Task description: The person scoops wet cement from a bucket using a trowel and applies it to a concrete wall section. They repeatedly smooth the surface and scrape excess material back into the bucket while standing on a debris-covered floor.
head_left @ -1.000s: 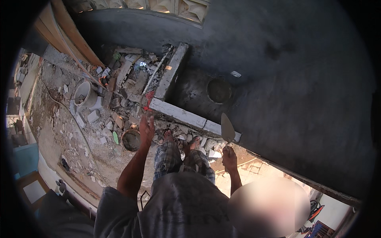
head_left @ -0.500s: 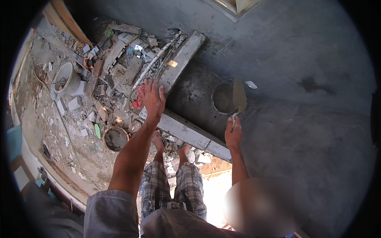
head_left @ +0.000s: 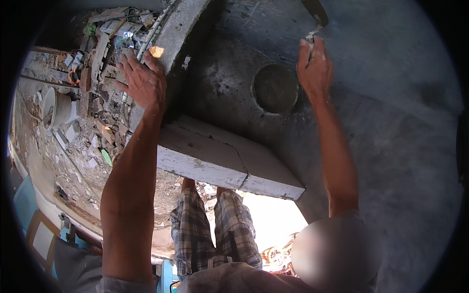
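My right hand (head_left: pixel 315 68) grips the handle of a trowel (head_left: pixel 316 13), its metal blade up against the grey plastered wall. Beside and below that hand is a round container of grey mortar (head_left: pixel 276 90), standing on the floor of a block-walled enclosure. My left hand (head_left: pixel 141 80), fingers spread and holding nothing, is at the side block wall (head_left: pixel 183 29); whether it bears weight there I cannot tell. The front block wall (head_left: pixel 210 168), with a crack-like joint across it, runs between my legs and the container.
Rubble with bricks and broken boards (head_left: pixel 100 97) covers the ground at left. A whitish bucket (head_left: pixel 56 110) lies among it. A pale pole (head_left: pixel 156 29) leans along the side wall. The grey plastered wall (head_left: pixel 391 63) rises on the right.
My right hand has carried the trowel from over the mortar container up to the plastered wall. My view has moved forward, and my left hand still lies at the side wall.
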### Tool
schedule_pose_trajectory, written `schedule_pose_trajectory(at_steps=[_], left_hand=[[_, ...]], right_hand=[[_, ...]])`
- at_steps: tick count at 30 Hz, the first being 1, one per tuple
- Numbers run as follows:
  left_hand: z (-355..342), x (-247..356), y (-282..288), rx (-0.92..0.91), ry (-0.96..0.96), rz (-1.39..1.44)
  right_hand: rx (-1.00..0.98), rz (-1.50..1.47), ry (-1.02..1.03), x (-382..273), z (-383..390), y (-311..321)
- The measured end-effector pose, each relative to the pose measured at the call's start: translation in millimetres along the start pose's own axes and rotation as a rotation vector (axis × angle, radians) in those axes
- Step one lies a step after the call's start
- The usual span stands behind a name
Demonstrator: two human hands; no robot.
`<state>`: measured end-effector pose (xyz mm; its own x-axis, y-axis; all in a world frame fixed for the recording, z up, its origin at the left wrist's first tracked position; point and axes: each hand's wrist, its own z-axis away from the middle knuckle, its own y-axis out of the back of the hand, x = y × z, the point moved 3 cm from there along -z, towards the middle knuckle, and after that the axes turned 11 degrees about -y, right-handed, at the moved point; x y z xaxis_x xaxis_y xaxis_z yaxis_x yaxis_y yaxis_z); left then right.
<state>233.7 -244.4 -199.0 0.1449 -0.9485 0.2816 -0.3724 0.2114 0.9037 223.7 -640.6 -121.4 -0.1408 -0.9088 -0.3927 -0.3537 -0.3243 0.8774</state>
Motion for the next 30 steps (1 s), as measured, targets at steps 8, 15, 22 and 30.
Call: schedule_pose_trajectory(at_steps=[8, 15, 22, 30], left_hand=[[-1, -5, -4, -0.03, -0.058, -0.037], [1, -9, -8, -0.072, -0.043, -0.07], [-1, -7, -7, -0.088, -0.015, -0.092], [-1, -1, -3, -0.066, -0.031, -0.092]], right_hand=[[-0.435, 0.28, -0.138, 40, 36, -127], [-0.066, 0.004, -0.105, 50, 33, -110], [-0.644, 0.346, -0.247, 47, 37, -147], [-0.285, 0.172, -0.118, 56, 21, -135]])
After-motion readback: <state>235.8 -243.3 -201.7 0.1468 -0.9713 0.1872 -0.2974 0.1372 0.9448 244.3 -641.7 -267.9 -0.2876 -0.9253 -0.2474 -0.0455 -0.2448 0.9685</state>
